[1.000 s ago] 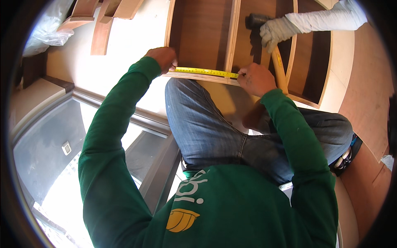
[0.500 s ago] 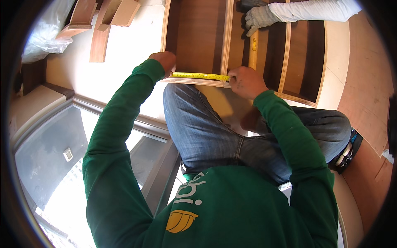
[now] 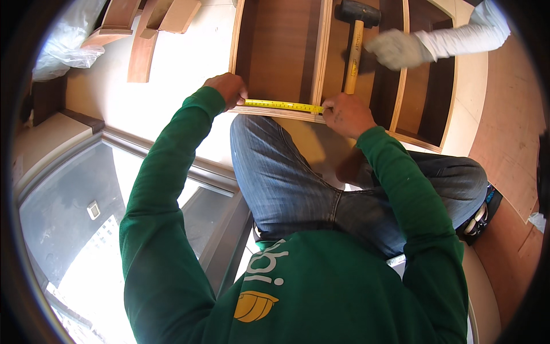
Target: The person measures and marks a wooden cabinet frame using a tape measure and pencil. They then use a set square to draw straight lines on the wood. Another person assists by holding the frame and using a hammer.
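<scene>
A yellow tape measure lies stretched along the near edge of a wooden cabinet frame with several compartments. My left hand pinches one end of the tape at the frame's near left corner. At the other end, by the first upright divider, my right hand is closed on the tape; whatever sits inside that fist is hidden. Just beyond my right hand, a mallet with a black head and a wooden handle rests on the frame.
A co-worker's gloved hand hovers over the frame at the right of the mallet. Wooden boards and clear plastic sheeting lie at the far left. A glass panel with a grey frame stands at my left.
The co-worker's gloved hand has let go of the mallet and moved right, leaving the mallet lying on the frame. Both my hands keep hold of the tape; the view has shifted slightly.
</scene>
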Demonstrator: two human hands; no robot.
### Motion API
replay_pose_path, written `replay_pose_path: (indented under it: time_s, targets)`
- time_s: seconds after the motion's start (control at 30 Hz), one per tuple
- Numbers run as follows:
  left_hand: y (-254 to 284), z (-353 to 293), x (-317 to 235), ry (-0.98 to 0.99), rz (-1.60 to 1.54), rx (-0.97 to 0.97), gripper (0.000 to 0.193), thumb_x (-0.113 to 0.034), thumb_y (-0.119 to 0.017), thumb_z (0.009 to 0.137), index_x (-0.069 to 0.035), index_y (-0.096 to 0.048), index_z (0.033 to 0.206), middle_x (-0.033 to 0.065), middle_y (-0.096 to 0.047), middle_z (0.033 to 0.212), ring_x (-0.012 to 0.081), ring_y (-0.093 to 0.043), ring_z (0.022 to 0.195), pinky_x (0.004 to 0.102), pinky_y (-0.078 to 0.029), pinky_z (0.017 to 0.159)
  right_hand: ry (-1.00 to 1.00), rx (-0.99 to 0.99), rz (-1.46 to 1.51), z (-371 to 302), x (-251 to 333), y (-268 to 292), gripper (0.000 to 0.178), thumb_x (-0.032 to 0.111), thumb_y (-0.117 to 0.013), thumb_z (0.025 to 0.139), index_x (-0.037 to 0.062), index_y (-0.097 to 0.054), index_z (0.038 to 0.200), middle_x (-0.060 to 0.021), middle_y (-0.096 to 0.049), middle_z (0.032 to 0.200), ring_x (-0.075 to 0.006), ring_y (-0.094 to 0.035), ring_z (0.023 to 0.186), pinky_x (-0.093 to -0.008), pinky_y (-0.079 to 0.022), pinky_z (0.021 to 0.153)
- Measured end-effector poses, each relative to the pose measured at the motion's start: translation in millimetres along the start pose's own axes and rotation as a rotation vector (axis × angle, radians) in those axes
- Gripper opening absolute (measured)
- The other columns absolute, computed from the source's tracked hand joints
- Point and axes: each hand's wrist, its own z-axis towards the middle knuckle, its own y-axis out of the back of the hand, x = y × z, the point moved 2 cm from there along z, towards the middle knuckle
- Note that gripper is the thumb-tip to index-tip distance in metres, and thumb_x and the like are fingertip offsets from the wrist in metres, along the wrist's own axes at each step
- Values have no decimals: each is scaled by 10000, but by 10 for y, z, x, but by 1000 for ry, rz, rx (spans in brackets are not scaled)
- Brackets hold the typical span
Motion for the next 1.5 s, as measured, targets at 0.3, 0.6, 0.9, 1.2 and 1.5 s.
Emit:
replay_pose_path:
  time_s: [0.3,0.6,0.9,1.2,1.5]
  targets:
    - [-16,-144,-122,-328,304,-305,255,-241,-737,891,-149,-795,1122,94,-766,1057,307,-736,1008,443,-580,863,15,-136,-20,-115,20,70,214,188,-625,845,49,-769,921,-237,-703,804,-433,-698,784,-490,-579,769]
    - [-101,72,-966,-751,-474,-344,274,-291,-655,1010,-57,-714,1139,185,-720,919,346,-685,795,456,-526,760,86,-94,382,-8,211,340,422,334,-630,960,-2,-686,1210,-166,-739,1043,-287,-708,903,-415,-552,822]
    - [-286,420,-819,-171,-878,-779,284,-303,-628,1038,-24,-640,988,83,-624,723,198,-620,679,370,-501,669,-623,-983,2205,716,-742,1,367,437,-476,993,161,-447,754,17,-395,612,-152,-365,511,-329,-336,485]
    - [-314,872,-1292,-194,-1164,-481,773,-466,-953,727,38,-544,1148,40,-562,848,140,-570,767,301,-514,680,-465,-907,2292,996,-324,-508,378,414,-434,963,175,-367,678,17,-314,552,-158,-290,465,-319,-241,436]
    - [-557,1209,-1306,-222,-1231,-456,540,-239,-882,793,-7,-504,1100,36,-557,850,114,-559,761,280,-492,653,-469,-888,2253,934,-363,-571,353,403,-439,931,189,-354,664,22,-277,538,-155,-269,466,-335,-238,455]
